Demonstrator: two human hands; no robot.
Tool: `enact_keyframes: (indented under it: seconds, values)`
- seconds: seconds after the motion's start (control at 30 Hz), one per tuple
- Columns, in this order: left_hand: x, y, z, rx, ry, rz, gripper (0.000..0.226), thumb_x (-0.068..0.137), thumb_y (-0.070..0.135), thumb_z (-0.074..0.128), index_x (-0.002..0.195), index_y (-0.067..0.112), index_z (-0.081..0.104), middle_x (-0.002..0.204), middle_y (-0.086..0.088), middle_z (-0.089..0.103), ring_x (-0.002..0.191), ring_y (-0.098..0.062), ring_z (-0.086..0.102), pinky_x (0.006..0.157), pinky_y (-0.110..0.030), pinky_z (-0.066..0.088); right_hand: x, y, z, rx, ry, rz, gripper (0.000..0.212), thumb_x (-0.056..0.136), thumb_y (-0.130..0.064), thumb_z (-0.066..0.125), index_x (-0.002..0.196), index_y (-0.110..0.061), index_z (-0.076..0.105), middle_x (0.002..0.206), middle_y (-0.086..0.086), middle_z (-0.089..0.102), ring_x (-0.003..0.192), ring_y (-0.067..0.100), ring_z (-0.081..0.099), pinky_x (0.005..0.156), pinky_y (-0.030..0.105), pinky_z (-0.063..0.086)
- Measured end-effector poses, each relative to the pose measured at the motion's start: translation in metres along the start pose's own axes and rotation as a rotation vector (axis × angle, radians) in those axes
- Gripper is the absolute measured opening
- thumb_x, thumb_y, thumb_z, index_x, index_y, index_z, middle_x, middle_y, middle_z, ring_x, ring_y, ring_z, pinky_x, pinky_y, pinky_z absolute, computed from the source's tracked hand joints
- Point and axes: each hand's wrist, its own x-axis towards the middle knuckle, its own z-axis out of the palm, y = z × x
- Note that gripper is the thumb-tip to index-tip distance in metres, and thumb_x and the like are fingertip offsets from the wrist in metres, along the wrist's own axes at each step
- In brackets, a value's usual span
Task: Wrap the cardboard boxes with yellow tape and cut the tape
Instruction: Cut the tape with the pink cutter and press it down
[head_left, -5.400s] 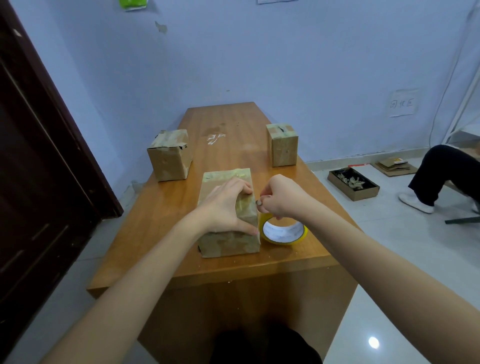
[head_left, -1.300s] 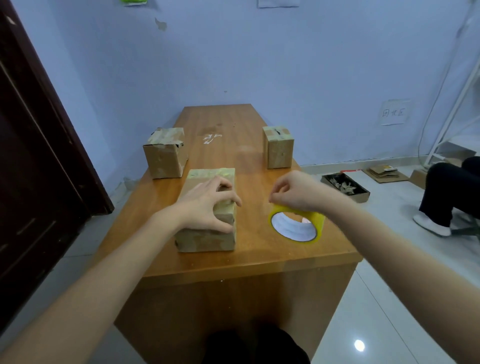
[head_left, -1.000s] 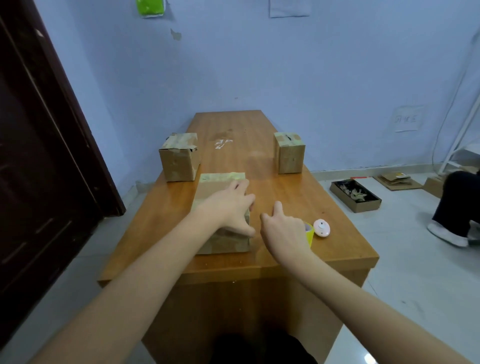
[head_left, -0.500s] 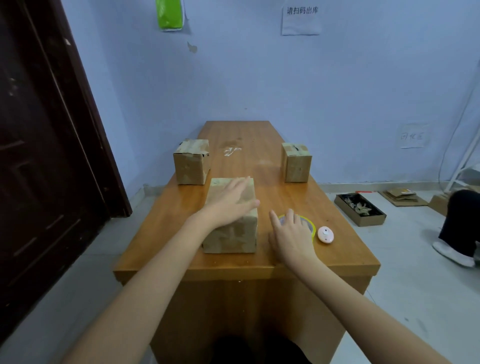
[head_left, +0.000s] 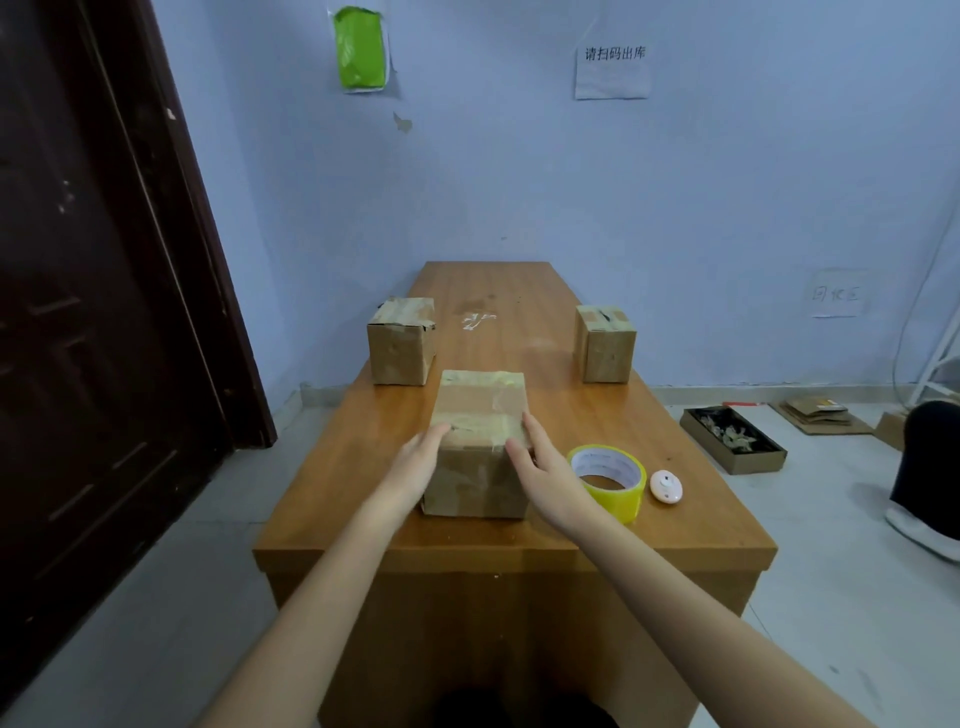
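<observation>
A cardboard box (head_left: 480, 415) with yellowish tape across its top stands near the front of the wooden table (head_left: 566, 431). My left hand (head_left: 415, 467) lies flat against the box's left side, fingers straight. My right hand (head_left: 540, 470) lies flat against its right side, fingers straight. The roll of yellow tape (head_left: 608, 480) lies on the table just right of my right hand, untouched. A small pink-and-white round cutter (head_left: 666, 486) sits right of the roll. Two more cardboard boxes stand farther back: one on the left (head_left: 400, 340), one on the right (head_left: 605, 343).
A dark door (head_left: 93, 312) stands to the left. On the floor to the right lie a tray of scraps (head_left: 732, 439) and flat cardboard pieces (head_left: 818, 415). A person's dark trouser leg and white shoe (head_left: 930, 483) are at the right edge.
My right hand let go of the tape roll, set it down on the table and came to the box's right side. My left hand slid from the box's top to its left side.
</observation>
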Motion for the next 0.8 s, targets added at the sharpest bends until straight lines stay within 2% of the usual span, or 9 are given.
enact_keyframes:
  seconds: [0.1,0.2,0.3,0.4,0.47,0.53,0.6,0.67,0.8]
  values:
    - [-0.001,0.006,0.0,-0.047,-0.016,0.065,0.053,0.093,0.057,0.04,0.139,0.031,0.045,0.134,0.002,0.052,0.113,-0.015,0.051,0.09,-0.031,0.043,0.004,-0.003,-0.01,0.064,0.023,0.042,0.055,0.101,-0.027,0.043,0.15,-0.013,0.023,0.149,-0.001,0.036,0.131,0.012,0.038,0.102,0.022,0.034]
    - [0.001,0.018,-0.004,-0.003,-0.021,0.128,0.063,0.086,0.055,0.055,0.141,0.03,0.039,0.135,-0.002,0.047,0.11,-0.016,0.052,0.083,-0.03,0.048,0.01,0.0,-0.019,0.102,0.048,0.122,0.046,0.095,-0.023,0.053,0.138,-0.01,0.039,0.135,0.008,0.051,0.117,0.018,0.052,0.098,0.033,0.046]
    - [-0.001,0.033,-0.003,0.32,0.117,0.189,0.081,0.081,0.06,0.059,0.146,0.022,0.029,0.144,-0.007,0.032,0.128,-0.027,0.04,0.103,-0.043,0.04,0.014,-0.002,-0.022,-0.004,0.027,0.16,0.027,0.094,-0.019,0.05,0.112,0.0,0.055,0.101,0.006,0.06,0.094,0.018,0.058,0.088,0.039,0.051]
    - [-0.015,0.044,0.011,0.858,0.281,0.333,0.088,0.078,0.071,0.051,0.144,0.016,0.03,0.138,-0.009,0.036,0.123,-0.028,0.042,0.096,-0.04,0.04,0.012,-0.009,-0.017,-0.145,-0.005,0.168,0.027,0.098,-0.017,0.04,0.076,-0.004,0.05,0.071,0.006,0.044,0.069,0.019,0.044,0.063,0.035,0.04]
    - [-0.021,0.043,0.026,1.082,0.307,0.387,0.09,0.078,0.075,0.046,0.142,0.013,0.032,0.141,-0.01,0.035,0.126,-0.03,0.038,0.098,-0.04,0.038,0.012,-0.01,-0.016,-0.186,-0.017,0.184,0.031,0.099,-0.014,0.037,0.071,-0.006,0.048,0.067,0.006,0.041,0.061,0.018,0.039,0.058,0.031,0.031]
    - [-0.026,0.042,0.036,1.154,0.314,0.406,0.092,0.078,0.076,0.044,0.142,0.012,0.032,0.146,-0.011,0.031,0.132,-0.031,0.032,0.104,-0.042,0.035,0.015,-0.007,-0.019,-0.185,-0.02,0.194,0.031,0.098,-0.009,0.035,0.089,0.004,0.061,0.076,0.01,0.048,0.068,0.021,0.044,0.064,0.033,0.039]
    - [-0.029,0.044,0.038,1.07,0.314,0.421,0.095,0.075,0.078,0.047,0.142,0.013,0.031,0.146,-0.01,0.028,0.132,-0.029,0.032,0.103,-0.04,0.035,0.017,-0.007,-0.024,-0.141,0.037,0.186,0.033,0.097,-0.007,0.033,0.105,0.009,0.061,0.084,0.012,0.054,0.08,0.028,0.051,0.081,0.047,0.051]
    - [-0.03,0.051,0.03,0.829,0.293,0.406,0.096,0.074,0.076,0.052,0.142,0.013,0.03,0.145,-0.007,0.025,0.129,-0.026,0.036,0.098,-0.038,0.038,0.018,-0.01,-0.03,-0.091,0.12,0.165,0.036,0.098,-0.012,0.034,0.11,0.012,0.057,0.094,0.021,0.06,0.095,0.04,0.057,0.092,0.056,0.047]
    - [-0.018,0.053,0.0,0.284,0.172,0.214,0.094,0.08,0.066,0.056,0.148,0.009,0.023,0.152,-0.007,0.02,0.135,-0.025,0.032,0.106,-0.043,0.033,0.018,-0.026,-0.033,0.028,0.134,0.166,0.045,0.098,-0.026,0.033,0.123,0.009,0.048,0.125,0.027,0.052,0.113,0.041,0.052,0.096,0.054,0.045]
